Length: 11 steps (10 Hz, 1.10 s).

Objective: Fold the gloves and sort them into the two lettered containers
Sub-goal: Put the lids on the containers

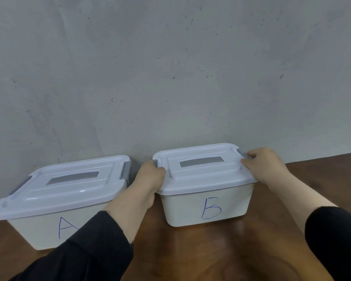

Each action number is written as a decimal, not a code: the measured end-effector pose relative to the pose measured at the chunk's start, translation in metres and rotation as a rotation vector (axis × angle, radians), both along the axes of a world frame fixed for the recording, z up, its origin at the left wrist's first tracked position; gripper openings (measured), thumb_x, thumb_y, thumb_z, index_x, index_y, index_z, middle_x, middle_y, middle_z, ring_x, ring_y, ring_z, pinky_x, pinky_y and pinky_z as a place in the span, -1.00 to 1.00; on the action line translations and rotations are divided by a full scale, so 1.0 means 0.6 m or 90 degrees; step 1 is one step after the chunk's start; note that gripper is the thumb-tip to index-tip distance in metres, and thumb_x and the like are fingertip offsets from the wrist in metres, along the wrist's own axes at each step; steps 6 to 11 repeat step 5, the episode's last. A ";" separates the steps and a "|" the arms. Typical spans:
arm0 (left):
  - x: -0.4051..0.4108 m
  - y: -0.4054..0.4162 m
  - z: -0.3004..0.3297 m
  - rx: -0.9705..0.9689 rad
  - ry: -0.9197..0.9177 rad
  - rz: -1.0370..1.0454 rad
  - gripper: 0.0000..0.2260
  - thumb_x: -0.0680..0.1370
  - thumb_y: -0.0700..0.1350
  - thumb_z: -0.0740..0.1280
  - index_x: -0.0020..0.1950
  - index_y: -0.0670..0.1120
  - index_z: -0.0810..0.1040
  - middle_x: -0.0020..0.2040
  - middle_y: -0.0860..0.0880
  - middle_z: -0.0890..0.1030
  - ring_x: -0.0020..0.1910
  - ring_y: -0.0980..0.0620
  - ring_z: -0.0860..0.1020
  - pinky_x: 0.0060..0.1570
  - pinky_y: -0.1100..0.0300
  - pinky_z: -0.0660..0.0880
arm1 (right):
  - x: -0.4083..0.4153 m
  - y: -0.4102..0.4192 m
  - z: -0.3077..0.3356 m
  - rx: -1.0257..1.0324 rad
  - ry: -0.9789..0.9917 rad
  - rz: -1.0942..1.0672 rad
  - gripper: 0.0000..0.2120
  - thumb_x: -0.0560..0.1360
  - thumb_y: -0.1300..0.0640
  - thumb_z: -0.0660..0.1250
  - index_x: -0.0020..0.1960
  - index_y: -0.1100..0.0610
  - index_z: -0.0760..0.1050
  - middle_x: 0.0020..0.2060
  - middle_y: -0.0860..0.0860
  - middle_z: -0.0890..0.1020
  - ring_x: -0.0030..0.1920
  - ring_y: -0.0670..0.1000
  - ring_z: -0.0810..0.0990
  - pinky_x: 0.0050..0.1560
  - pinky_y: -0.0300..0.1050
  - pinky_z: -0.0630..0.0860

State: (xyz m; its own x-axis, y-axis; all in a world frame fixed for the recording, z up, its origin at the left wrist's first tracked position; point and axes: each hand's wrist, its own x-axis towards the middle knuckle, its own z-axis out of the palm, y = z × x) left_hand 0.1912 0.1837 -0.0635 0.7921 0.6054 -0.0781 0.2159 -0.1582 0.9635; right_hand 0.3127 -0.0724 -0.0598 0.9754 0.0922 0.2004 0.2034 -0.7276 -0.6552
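Grey wall [170,67] rising behind a brown table [211,250]. Two white lidded containers are sitting side by side: container A [49,230] at left, container B [207,205] at right. Two hands are gripping B's lid [203,169]: left hand [150,177] curled around its left latch, right hand [263,165] around its right. No gloves showing.

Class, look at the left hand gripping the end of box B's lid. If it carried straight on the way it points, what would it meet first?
The left hand points away from the person, between box A and box B. Past the lid's grey latch it would probably meet the grey wall first, though depth is unclear.
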 end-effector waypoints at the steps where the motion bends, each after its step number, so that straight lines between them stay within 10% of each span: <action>1: 0.006 0.000 -0.002 0.059 0.010 0.008 -0.77 0.61 -0.27 0.12 0.19 -0.03 0.41 -0.03 0.03 0.52 0.06 -0.08 0.51 0.08 0.07 0.50 | -0.001 -0.003 -0.003 0.032 -0.009 0.017 -0.81 0.59 0.09 0.34 0.17 0.07 0.62 -0.09 0.07 0.61 -0.03 0.17 0.54 -0.16 -0.11 0.36; 3: 0.017 0.011 -0.005 0.125 0.050 0.007 -0.57 0.61 -0.25 0.07 0.48 -0.07 0.35 0.31 -0.09 0.51 0.20 -0.11 0.49 0.20 0.02 0.48 | 0.009 -0.002 -0.005 -0.024 -0.008 0.022 -0.81 0.61 0.06 0.29 -0.07 0.12 0.61 -0.39 -0.01 0.46 -0.32 0.04 0.40 -0.38 -0.12 0.24; 5: 0.011 -0.002 0.013 0.245 0.104 -0.047 -0.49 0.64 -0.26 0.05 0.61 -0.09 0.07 0.52 -0.11 0.30 0.42 -0.12 0.35 0.38 0.05 0.33 | 0.007 0.005 0.000 -0.108 -0.029 0.042 -0.76 0.64 0.07 0.21 0.11 0.09 0.64 -0.15 0.11 0.65 -0.06 0.21 0.60 -0.28 -0.14 0.36; 11: 0.011 -0.002 0.013 0.245 0.104 -0.047 -0.49 0.64 -0.26 0.05 0.61 -0.09 0.07 0.52 -0.11 0.30 0.42 -0.12 0.35 0.38 0.05 0.33 | 0.007 0.005 0.000 -0.108 -0.029 0.042 -0.76 0.64 0.07 0.21 0.11 0.09 0.64 -0.15 0.11 0.65 -0.06 0.21 0.60 -0.28 -0.14 0.36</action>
